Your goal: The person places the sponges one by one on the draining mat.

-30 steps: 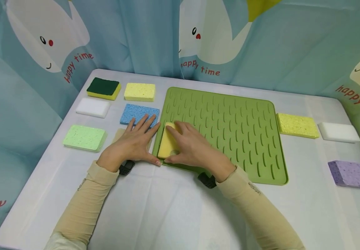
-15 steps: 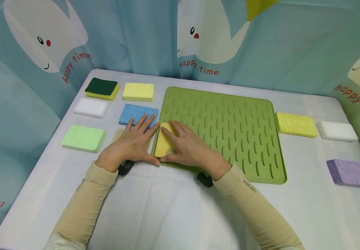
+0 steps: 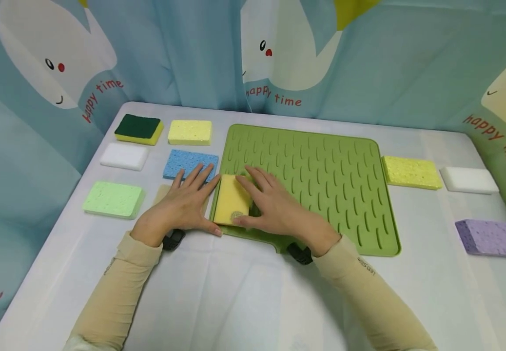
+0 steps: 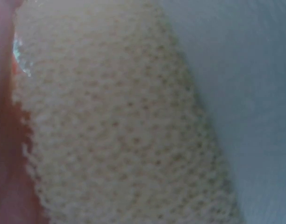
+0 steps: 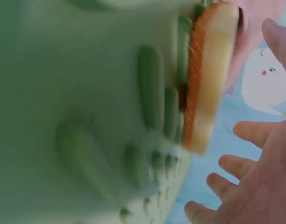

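A yellow sponge (image 3: 229, 197) with a grey spot lies flat at the left edge of a green ridged mat (image 3: 319, 185). The right wrist view shows an orange layer on its underside. My right hand (image 3: 279, 204) is just right of it, fingers spread and apart from the sponge; in the head view the thumb overlaps its near corner. My left hand (image 3: 183, 204) lies palm down with fingers spread along the mat's left border. Beneath that hand is a beige sponge (image 3: 162, 193), mostly hidden; its porous side fills the left wrist view.
Left of the mat sit a blue sponge (image 3: 190, 163), a pale yellow one (image 3: 190, 132), a green-topped scrub sponge (image 3: 139, 128), a white block (image 3: 124, 156) and a light green sponge (image 3: 114, 199). On the right are yellow (image 3: 412, 172), white (image 3: 469, 180) and purple (image 3: 494, 237) ones.
The yellow sponge slid slightly left toward the mat's edge under my right hand. That hand has since let go and drawn back to the right. My left hand kept its place.
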A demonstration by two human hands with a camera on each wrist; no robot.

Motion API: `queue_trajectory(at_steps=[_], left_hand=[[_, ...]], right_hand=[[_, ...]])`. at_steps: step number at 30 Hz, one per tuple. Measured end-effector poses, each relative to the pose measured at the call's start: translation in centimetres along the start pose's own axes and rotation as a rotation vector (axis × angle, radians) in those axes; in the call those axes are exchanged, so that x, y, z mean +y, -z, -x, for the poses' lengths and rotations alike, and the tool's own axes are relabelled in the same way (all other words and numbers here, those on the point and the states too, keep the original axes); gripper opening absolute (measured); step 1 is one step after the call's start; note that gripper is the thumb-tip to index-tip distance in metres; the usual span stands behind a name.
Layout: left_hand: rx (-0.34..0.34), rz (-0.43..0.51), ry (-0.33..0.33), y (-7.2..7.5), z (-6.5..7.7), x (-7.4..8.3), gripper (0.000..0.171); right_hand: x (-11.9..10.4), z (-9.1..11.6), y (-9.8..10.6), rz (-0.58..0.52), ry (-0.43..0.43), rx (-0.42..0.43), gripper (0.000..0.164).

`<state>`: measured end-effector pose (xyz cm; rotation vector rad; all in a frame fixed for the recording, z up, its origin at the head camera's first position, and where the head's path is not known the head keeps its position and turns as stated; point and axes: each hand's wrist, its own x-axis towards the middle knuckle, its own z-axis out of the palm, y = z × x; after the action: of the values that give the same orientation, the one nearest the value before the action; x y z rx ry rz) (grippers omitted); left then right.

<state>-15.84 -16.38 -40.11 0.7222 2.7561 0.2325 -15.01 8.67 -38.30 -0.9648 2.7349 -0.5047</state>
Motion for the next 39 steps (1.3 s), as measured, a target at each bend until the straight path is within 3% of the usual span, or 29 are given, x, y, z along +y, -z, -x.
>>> queue_trajectory(at_steps=[28, 39], left_hand=[[-0.005, 0.007, 0.006, 0.1, 0.0, 0.1, 0.134], [-0.002, 0.004, 0.003, 0.0, 0.1, 0.1, 0.134]], right_hand=[[6.4, 9.5, 4.3, -0.107, -0.209, 0.176, 0.082], [8.2, 12.4, 5.2, -0.082, -0.281, 0.219, 0.084]])
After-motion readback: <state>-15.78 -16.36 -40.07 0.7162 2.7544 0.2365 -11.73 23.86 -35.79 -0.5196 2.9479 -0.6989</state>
